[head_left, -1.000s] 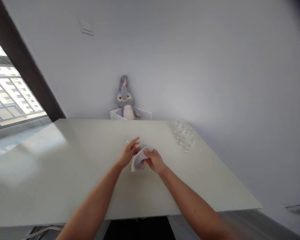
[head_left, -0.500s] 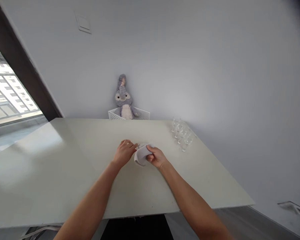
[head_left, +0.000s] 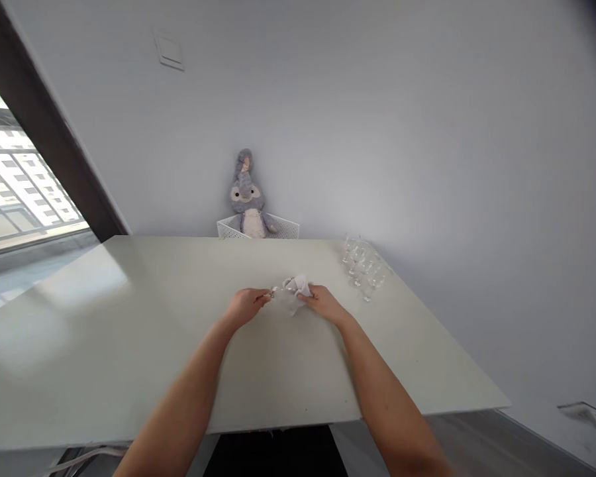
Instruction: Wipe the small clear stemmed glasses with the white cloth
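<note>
My left hand (head_left: pixel 249 305) is closed, fingertips pinching the narrow end of a small clear stemmed glass (head_left: pixel 281 295). The glass lies sideways above the table, its wider end pointing right; its outline is blurred. My right hand (head_left: pixel 324 304) is closed on a white cloth (head_left: pixel 302 285), which is bunched against the wide end of the glass. Part of the rim is covered by the cloth, so I cannot tell how far it reaches inside. Several clear stemmed glasses (head_left: pixel 361 265) stand grouped to the right, beyond my right hand.
Beneath my hands is a pale table (head_left: pixel 159 371), its near edge close to my body. A white perforated basket (head_left: pixel 289 229) at the far edge holds a grey plush toy (head_left: pixel 253 222). A wall rises behind, and a window (head_left: pixel 20 185) is at the left.
The cloth, previously hanging as an open fold in front of the glass, is now bunched at its wide end. My right hand has shifted slightly right, and more of the glass shows.
</note>
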{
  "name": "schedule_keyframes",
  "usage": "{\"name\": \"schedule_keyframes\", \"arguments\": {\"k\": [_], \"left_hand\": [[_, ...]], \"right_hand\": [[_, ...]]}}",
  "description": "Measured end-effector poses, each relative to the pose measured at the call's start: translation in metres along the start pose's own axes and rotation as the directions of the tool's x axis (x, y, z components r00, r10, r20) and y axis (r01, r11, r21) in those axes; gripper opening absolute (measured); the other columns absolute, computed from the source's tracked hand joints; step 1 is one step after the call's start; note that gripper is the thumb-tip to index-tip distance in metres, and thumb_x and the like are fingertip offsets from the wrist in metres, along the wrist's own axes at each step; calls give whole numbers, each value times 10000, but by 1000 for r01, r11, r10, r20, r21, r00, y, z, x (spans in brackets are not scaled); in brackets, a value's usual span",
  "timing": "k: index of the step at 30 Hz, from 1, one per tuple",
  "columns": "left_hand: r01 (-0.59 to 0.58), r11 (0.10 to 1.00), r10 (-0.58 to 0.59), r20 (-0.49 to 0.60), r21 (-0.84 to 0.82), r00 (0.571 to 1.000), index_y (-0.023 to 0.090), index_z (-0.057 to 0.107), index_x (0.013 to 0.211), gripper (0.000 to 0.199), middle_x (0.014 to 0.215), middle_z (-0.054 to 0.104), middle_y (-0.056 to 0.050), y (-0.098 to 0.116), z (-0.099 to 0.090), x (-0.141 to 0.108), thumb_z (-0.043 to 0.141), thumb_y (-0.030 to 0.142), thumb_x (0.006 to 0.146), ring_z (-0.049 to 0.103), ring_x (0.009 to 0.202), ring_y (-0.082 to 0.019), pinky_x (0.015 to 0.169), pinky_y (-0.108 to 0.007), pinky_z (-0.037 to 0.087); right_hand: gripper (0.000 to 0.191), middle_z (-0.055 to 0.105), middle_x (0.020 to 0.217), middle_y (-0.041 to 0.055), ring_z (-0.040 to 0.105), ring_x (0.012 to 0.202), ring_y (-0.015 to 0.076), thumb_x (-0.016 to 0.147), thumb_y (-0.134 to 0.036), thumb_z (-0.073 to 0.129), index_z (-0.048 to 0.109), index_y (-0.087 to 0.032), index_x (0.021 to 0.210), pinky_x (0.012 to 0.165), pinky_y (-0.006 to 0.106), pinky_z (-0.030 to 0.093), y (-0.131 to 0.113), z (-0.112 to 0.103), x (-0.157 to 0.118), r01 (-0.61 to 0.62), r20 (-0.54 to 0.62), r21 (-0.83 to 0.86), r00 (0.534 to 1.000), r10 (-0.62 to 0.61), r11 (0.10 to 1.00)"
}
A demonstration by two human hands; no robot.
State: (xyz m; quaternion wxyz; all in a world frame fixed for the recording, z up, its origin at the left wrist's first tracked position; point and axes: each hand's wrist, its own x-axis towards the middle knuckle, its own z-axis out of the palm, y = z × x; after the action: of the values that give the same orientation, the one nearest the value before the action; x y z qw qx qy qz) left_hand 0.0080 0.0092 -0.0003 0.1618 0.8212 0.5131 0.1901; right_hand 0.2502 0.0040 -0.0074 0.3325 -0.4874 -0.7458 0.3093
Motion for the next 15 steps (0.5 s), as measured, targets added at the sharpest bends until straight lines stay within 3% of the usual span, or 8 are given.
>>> {"name": "schedule_keyframes", "arguments": {"k": [2,4,6,9,10,12,15], "left_hand": [[44,998,-40,-87,50,995,235,635,798,324,669,612,-19,-6,-2,-1,337,358,835,524,612,-149,552,-225,302],[76,991,-54,-185,113,981,227,624,751,336,629,599,-29,-12,-3,-2,328,361,840,509,588,-162,537,-240,290],[54,981,-9,-238,184,971,217,621,746,298,612,592,-39,-14,-1,-2,363,339,829,505,595,-175,541,-254,298],[-135,944,200,-198,300,960,181,617,684,226,607,581,-58,-7,7,-1,420,215,790,505,621,-176,587,-277,335],[-208,921,276,-175,330,945,170,609,652,225,608,576,-65,-3,10,-1,423,177,780,504,630,-174,605,-285,344],[-323,873,397,-146,365,906,160,597,626,251,611,567,-72,5,14,-1,411,160,793,500,647,-174,626,-297,353],[-415,840,488,-150,350,860,164,624,783,274,634,575,-65,12,19,-2,379,266,849,500,676,-178,644,-308,365]], "right_hand": [[358,627,790,60,551,780,217,808,-414,401,626,-139,848,719,328,406,-2,3,0,-49,-205,-107,978,26,993],[391,625,877,99,519,893,255,823,-433,381,615,-138,926,808,386,362,-11,11,-3,-34,-341,-281,938,-67,959],[389,591,1046,112,438,1043,286,817,-444,411,586,-171,1032,916,451,255,-25,24,-8,87,-275,-472,931,-241,877],[333,502,1229,62,340,1153,280,829,-396,430,547,-256,1108,978,479,129,-45,40,-14,287,-42,-582,924,-381,761],[305,493,1243,48,346,1150,267,841,-357,418,552,-270,1101,979,469,132,-49,43,-15,303,-19,-574,924,-382,761],[285,523,1207,45,400,1099,239,855,-296,387,576,-263,1066,962,430,188,-49,42,-14,260,-80,-493,937,-341,830],[276,609,1024,49,502,945,196,835,-320,395,629,-216,938,859,344,323,-34,32,-7,109,-265,-141,953,-144,984]]}}
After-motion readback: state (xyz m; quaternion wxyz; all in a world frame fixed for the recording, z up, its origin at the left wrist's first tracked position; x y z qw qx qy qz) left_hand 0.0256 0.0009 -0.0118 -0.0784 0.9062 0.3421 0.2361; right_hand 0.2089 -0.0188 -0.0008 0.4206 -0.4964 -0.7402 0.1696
